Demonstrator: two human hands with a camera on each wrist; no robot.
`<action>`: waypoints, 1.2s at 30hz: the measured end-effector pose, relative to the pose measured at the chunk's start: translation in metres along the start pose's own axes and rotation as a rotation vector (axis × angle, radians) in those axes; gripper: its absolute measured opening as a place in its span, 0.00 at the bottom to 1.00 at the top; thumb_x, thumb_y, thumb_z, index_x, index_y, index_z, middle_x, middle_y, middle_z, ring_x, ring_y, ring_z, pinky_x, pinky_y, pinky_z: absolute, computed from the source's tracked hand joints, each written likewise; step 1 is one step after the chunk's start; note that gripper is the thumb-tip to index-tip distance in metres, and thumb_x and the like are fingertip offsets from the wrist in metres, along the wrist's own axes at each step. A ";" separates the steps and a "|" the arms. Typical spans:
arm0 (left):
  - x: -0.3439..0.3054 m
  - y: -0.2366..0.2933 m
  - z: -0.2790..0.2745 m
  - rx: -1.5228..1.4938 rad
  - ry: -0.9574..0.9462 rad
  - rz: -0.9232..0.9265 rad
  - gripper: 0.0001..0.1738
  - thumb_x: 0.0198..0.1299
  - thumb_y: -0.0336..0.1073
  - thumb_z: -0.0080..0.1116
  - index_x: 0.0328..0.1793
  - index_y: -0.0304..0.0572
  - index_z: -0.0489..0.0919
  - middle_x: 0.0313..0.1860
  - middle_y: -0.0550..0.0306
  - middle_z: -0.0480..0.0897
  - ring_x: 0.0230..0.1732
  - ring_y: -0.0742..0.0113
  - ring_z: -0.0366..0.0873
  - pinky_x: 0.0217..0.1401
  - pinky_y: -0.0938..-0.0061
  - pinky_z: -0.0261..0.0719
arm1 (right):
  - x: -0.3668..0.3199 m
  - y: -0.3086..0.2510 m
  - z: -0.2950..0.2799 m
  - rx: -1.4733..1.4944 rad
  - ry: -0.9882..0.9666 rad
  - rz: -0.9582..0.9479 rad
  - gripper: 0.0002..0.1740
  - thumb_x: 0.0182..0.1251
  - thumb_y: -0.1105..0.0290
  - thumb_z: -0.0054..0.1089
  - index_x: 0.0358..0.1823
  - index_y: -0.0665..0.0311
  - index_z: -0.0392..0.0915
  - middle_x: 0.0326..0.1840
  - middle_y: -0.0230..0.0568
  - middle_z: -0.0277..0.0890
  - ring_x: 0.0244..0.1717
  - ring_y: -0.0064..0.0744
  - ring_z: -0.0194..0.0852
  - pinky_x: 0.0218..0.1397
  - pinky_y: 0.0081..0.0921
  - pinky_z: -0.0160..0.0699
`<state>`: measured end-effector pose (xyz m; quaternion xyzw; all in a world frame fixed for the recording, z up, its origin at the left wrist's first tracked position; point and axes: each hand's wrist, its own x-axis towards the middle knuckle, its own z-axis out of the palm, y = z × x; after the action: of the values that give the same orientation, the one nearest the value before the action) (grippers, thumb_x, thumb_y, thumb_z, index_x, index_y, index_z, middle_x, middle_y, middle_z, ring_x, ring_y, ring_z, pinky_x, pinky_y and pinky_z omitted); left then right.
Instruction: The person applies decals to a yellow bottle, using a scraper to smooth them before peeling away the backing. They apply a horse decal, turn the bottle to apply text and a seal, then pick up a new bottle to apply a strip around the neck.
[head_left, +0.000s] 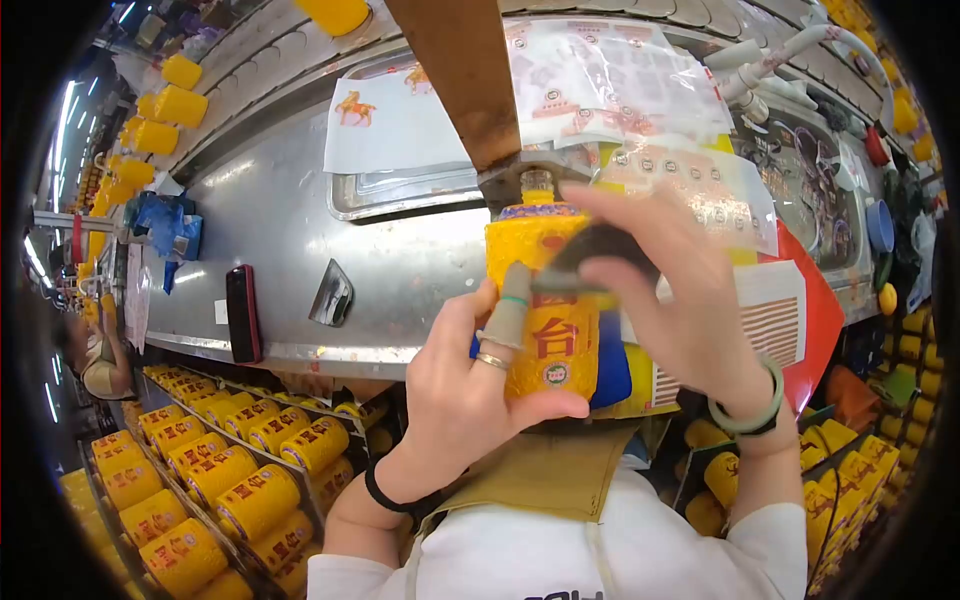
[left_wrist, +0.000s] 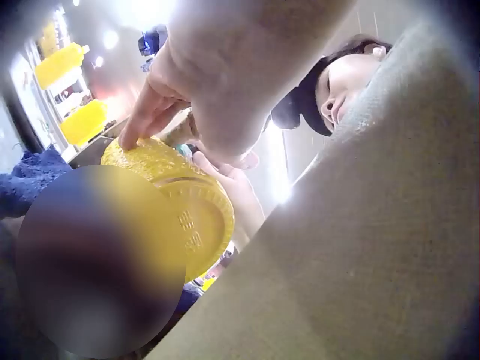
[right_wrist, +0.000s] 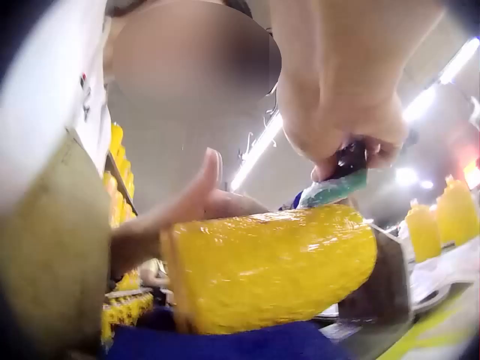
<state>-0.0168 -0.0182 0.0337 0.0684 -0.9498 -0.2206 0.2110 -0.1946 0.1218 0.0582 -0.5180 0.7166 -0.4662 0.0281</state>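
Observation:
A yellow textured bottle (head_left: 560, 345) with red characters lies on its side, its neck toward a bracket at the far side. My left hand (head_left: 455, 390) holds it from the left, a pale cot-covered finger (head_left: 510, 310) on its upper face and the thumb near its base. The left wrist view shows the bottle's round embossed base (left_wrist: 202, 221). Over the bottle's right side, my right hand (head_left: 690, 300) grips a dark tool (head_left: 610, 250), blurred in the head view. In the right wrist view, a greenish piece (right_wrist: 334, 189) beneath the dark part lies close over the bottle.
A brown post (head_left: 455, 75) rises behind the bottle's neck. Blue cloth (head_left: 612, 375) lies under the bottle. Printed sticker sheets (head_left: 610, 80) cover the back. A phone (head_left: 242, 312) and a small dark packet (head_left: 332, 293) lie left. Crates of yellow bottles (head_left: 215, 470) stand below the table's edge.

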 end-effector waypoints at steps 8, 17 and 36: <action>-0.038 -0.034 0.004 -0.710 -0.008 -0.181 0.75 0.47 0.88 0.57 0.82 0.23 0.66 0.73 0.32 0.74 0.71 0.43 0.78 0.72 0.55 0.78 | -0.007 0.008 0.010 -0.395 0.055 -0.454 0.16 0.57 0.67 0.68 0.48 0.49 0.89 0.51 0.27 0.90 0.41 0.26 0.80 0.54 0.36 0.73; -0.051 -0.013 0.014 -0.436 -0.010 -0.109 0.76 0.35 0.64 0.89 0.86 0.34 0.59 0.81 0.43 0.65 0.77 0.43 0.64 0.81 0.54 0.60 | -0.028 -0.010 0.012 -0.272 -0.035 -0.216 0.19 0.58 0.74 0.75 0.53 0.60 0.87 0.43 0.35 0.86 0.35 0.38 0.76 0.41 0.35 0.74; -0.067 -0.018 0.039 -0.490 0.094 -0.156 0.52 0.50 0.30 0.81 0.82 0.28 0.67 0.80 0.35 0.72 0.77 0.44 0.74 0.80 0.59 0.70 | -0.031 0.026 0.005 -0.416 0.192 -0.492 0.13 0.56 0.70 0.72 0.45 0.55 0.87 0.45 0.27 0.86 0.38 0.28 0.78 0.41 0.34 0.71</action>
<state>0.0269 -0.0037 -0.0310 0.0985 -0.8489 -0.4563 0.2478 -0.1964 0.1429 0.0238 -0.6238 0.6494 -0.3493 -0.2590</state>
